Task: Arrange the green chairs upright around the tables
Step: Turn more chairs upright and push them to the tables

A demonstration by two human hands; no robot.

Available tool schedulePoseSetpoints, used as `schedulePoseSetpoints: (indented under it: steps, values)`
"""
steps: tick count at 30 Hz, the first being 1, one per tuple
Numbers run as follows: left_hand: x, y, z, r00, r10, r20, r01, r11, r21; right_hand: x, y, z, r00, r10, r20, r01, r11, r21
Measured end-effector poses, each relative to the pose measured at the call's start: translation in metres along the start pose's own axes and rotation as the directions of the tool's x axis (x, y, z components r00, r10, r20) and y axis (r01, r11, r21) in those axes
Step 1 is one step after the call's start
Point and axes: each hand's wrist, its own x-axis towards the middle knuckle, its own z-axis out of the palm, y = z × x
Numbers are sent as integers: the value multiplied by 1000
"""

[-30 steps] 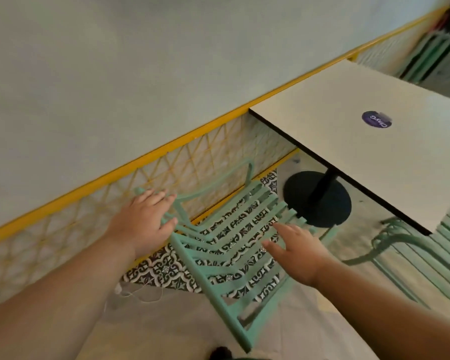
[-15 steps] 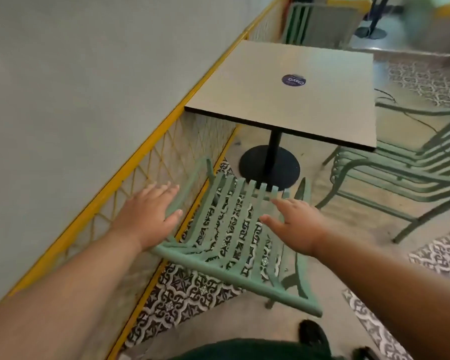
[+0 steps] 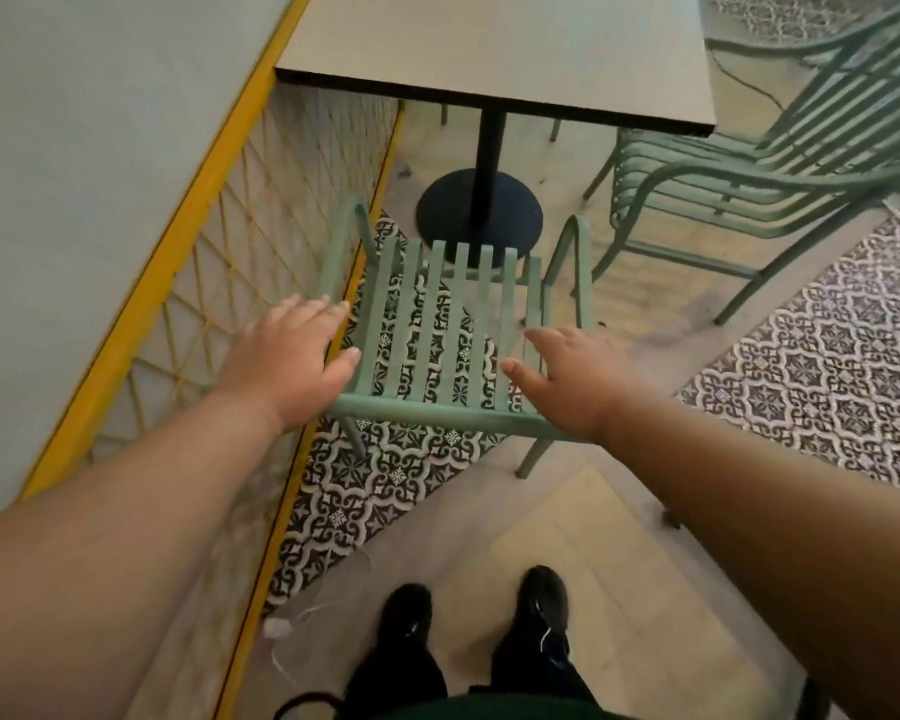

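slatted mint-green chair (image 3: 437, 415) stands upright, left hand (image 3: 292, 363) and right hand (image 3: 575, 379) spread over its back

Your chair (image 3: 437, 415) stands upright on its legs, seat slats facing the desk (image 3: 515, 54), front edge near the desk's black round base (image 3: 453, 210). Your left hand (image 3: 292, 361) lies flat-fingered over the chair's rear left corner, and your right hand (image 3: 572, 376), fingers straight, lies over the rear right corner. Contact with the frame cannot be confirmed for either. A stack of green chairs (image 3: 749, 174) sits just right of the desk. Yellow railing (image 3: 178, 220) runs along your left. Patterned tiles (image 3: 827, 381) show under and beside the chair. Your black shoes (image 3: 406, 610) are behind it.
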Motion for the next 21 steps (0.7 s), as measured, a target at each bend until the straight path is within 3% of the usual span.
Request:
schedulePoseSetpoints:
  steps: [13, 21]
  values:
    - [-3, -9, 50, 999, 8, 50, -8, 1000, 11, -11, 16, 55, 998, -28, 62, 31, 999, -39]
    - [8, -13, 58, 1000, -13, -6, 14, 999, 33, -1, 12, 71, 996, -68, -66, 59, 989, -134]
